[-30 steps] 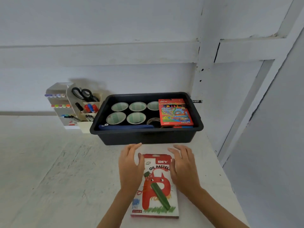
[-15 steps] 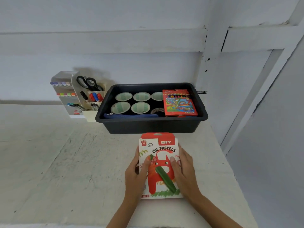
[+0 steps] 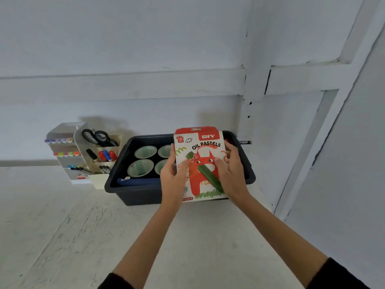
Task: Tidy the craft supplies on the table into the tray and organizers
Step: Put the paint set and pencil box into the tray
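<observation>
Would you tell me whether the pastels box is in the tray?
Not yet: the left hand and right hand hold the oil pastels box over the black tray.

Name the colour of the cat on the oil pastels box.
Red-orange cat on the oil pastels box, clearest in the head view.

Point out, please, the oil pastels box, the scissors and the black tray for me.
oil pastels box (image 3: 203, 161), head view, on its printed front.
scissors (image 3: 95, 136), head view, on the black handles.
black tray (image 3: 137, 192), head view, on its near front wall.
</observation>
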